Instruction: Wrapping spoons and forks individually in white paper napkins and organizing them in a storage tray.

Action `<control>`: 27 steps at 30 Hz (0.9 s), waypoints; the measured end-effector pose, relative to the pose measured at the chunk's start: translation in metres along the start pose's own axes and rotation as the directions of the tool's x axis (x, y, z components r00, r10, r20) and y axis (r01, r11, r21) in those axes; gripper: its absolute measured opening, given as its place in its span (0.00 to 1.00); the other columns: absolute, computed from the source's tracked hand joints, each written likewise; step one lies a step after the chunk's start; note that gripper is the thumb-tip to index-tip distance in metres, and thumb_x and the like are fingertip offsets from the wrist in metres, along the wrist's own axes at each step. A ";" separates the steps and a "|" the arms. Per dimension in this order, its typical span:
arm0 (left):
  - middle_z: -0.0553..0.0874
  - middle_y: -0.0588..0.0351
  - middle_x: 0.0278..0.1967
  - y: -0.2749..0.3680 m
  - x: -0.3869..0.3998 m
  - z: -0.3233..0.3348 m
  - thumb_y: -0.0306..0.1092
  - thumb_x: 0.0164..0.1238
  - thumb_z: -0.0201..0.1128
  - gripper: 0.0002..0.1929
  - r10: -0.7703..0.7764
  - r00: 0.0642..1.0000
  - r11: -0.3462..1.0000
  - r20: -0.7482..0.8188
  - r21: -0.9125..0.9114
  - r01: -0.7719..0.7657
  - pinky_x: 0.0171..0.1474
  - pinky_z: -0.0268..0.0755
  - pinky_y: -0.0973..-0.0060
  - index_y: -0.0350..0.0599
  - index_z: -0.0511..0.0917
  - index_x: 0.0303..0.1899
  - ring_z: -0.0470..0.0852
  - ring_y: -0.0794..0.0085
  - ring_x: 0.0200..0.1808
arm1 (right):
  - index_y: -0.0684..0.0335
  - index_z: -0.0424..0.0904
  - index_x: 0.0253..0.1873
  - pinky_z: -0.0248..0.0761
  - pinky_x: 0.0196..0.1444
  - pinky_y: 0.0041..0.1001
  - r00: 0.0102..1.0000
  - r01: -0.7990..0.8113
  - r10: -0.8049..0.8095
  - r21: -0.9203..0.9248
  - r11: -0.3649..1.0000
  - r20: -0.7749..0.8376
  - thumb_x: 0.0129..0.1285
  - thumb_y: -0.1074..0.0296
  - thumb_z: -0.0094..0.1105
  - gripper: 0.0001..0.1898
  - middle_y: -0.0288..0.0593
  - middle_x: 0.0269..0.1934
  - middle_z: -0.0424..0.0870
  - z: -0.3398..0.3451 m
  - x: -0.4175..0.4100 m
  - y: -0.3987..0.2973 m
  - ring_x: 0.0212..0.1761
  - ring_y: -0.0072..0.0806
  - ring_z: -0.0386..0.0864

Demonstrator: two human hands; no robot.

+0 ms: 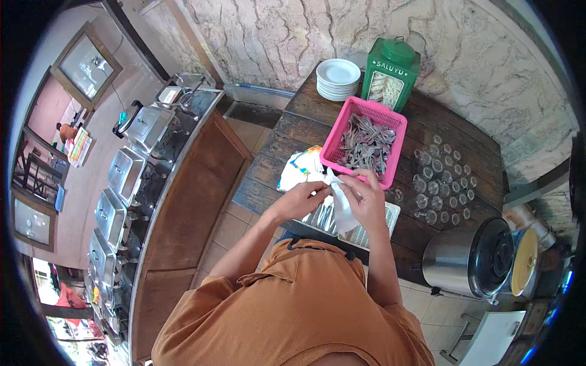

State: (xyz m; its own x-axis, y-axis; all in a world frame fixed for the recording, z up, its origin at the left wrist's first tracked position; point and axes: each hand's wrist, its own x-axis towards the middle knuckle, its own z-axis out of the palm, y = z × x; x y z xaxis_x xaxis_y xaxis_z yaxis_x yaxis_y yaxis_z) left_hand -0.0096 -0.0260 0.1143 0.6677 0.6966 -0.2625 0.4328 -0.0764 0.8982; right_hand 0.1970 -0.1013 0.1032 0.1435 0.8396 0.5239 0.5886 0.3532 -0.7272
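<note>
A white paper napkin (pixel 344 215) hangs between my hands, held close in front of me. My right hand (pixel 368 199) grips it from the right side. My left hand (pixel 300 200) pinches at its left edge; any utensil within the folds is hidden. Just beyond my fingers sits a pink plastic basket (pixel 398 137) heaped with loose metal forks and spoons (pixel 368 142). Below my hands lies a white plastic mesh tray (pixel 393 215), with cutlery (pixel 322 217) in its left part. Left of the pink basket is a napkin pack (pixel 300 167) in colourful printed wrapping.
On the dark wooden table (pixel 293 130) stand stacked white plates (pixel 338 75), a green lettered container (pixel 396 75) and several glass mugs (pixel 432 187). A large lidded steel pot (pixel 451 261) is at right. Chafing dishes (pixel 126 171) line a counter (pixel 192 196) at left.
</note>
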 end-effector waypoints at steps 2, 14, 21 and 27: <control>0.87 0.56 0.33 -0.001 0.000 -0.001 0.40 0.85 0.57 0.16 0.125 0.991 0.983 -0.044 0.143 -0.118 0.38 0.76 0.70 0.36 0.85 0.52 0.82 0.75 0.32 | 0.62 0.88 0.58 0.79 0.41 0.34 1.000 0.029 -0.029 0.016 0.999 -0.010 0.68 0.70 0.74 0.15 0.49 0.49 0.87 0.005 0.003 0.006 0.37 0.38 0.89; 0.93 0.44 0.39 0.014 -0.017 0.003 0.31 0.79 0.66 0.21 0.106 0.977 0.994 -0.182 0.042 -0.100 0.41 0.81 0.61 0.41 0.68 0.64 0.91 0.57 0.34 | 0.65 0.84 0.63 0.79 0.47 0.27 0.940 -0.336 0.301 0.270 0.903 0.163 0.65 0.75 0.71 0.21 0.48 0.43 0.93 0.012 -0.010 0.017 0.45 0.22 0.89; 0.92 0.42 0.44 0.012 -0.013 -0.002 0.26 0.77 0.65 0.22 0.294 0.955 0.928 -0.033 0.250 -0.277 0.42 0.84 0.64 0.40 0.70 0.68 0.92 0.59 0.35 | 0.65 0.84 0.64 0.80 0.49 0.27 0.930 -0.355 0.309 0.270 0.895 0.197 0.65 0.77 0.69 0.22 0.47 0.46 0.94 0.009 -0.013 0.030 0.47 0.25 0.90; 0.92 0.40 0.47 0.031 -0.014 0.004 0.26 0.75 0.66 0.21 0.138 0.966 0.990 -0.218 0.060 -0.128 0.45 0.85 0.62 0.39 0.78 0.67 0.94 0.57 0.38 | 0.67 0.83 0.66 0.80 0.56 0.27 0.933 -0.350 0.308 0.279 0.894 0.185 0.64 0.82 0.67 0.24 0.43 0.51 0.91 0.003 -0.009 0.024 0.52 0.24 0.88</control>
State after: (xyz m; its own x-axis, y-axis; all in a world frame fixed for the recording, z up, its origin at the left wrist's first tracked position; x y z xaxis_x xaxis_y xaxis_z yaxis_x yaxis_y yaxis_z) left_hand -0.0032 -0.0414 0.1444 0.5730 0.8178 -0.0533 0.3794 -0.2070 0.9018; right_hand 0.2074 -0.0993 0.0793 0.1680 0.9686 0.1834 0.2542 0.1372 -0.9574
